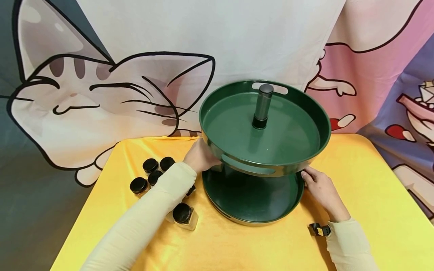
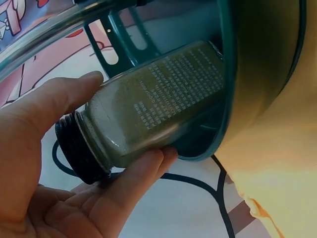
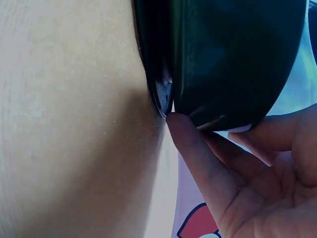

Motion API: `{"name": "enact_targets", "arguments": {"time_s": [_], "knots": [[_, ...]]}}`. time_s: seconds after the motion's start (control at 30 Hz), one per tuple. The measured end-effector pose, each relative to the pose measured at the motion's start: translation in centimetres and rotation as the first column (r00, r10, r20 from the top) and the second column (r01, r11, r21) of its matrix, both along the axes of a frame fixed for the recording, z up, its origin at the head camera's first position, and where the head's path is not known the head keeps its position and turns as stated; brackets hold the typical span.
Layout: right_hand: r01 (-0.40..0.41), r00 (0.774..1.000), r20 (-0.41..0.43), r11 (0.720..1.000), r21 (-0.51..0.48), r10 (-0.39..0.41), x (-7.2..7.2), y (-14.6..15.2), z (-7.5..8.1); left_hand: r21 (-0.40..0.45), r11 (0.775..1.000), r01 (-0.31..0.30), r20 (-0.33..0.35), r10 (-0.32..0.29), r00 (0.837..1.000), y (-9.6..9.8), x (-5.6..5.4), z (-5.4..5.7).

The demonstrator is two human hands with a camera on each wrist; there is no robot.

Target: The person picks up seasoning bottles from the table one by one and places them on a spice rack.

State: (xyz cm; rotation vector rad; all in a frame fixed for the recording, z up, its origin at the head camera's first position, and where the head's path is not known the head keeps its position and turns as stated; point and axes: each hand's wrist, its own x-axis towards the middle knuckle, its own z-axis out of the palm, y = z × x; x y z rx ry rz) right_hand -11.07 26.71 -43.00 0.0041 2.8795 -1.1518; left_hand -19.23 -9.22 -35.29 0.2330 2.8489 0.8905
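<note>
A green two-tier round tray stands on the table, its upper tray (image 1: 230, 113) above the lower tray (image 1: 252, 205). My left hand (image 1: 201, 156) reaches between the tiers from the left. In the left wrist view it holds a square spice jar (image 2: 158, 104) of greenish powder, tilted, with thumb and fingers on either side near its black lid (image 2: 81, 148). The jar's far end is inside the lower tray's rim. On the other side, my right hand (image 1: 322, 190) pinches the lower tray's edge, fingertips (image 3: 181, 126) at its underside and thumb by the rim.
Several black-lidded jars (image 1: 184, 216) stand left of the tray, partly hidden behind my left sleeve (image 1: 149, 214). A dark post (image 1: 263, 105) rises from the upper tray's middle. The yellow cloth-covered table (image 1: 244, 250) ends at a cartoon-printed curtain (image 1: 237, 41).
</note>
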Motion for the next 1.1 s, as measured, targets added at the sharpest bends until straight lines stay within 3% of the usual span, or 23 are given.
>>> {"name": "enact_targets", "arguments": {"time_s": [0.5,0.8,1.1], "knots": [[-0.008,1.000,-0.008,1.000,-0.006,0.008,-0.11,0.09,0.06,-0.015,1.000,0.018,0.004,-0.018,1.000,-0.33,-0.25,-0.12],[-0.009,1.000,-0.004,1.000,0.004,0.009,-0.14,0.11,0.09,-0.072,0.989,0.125,-0.025,-0.127,0.992,-0.65,-0.17,-0.35],[-0.010,1.000,0.015,1.000,-0.016,0.010,-0.04,0.11,0.11,-0.073,0.990,0.122,-0.050,-0.126,0.991,-0.92,-0.07,0.36]]}}
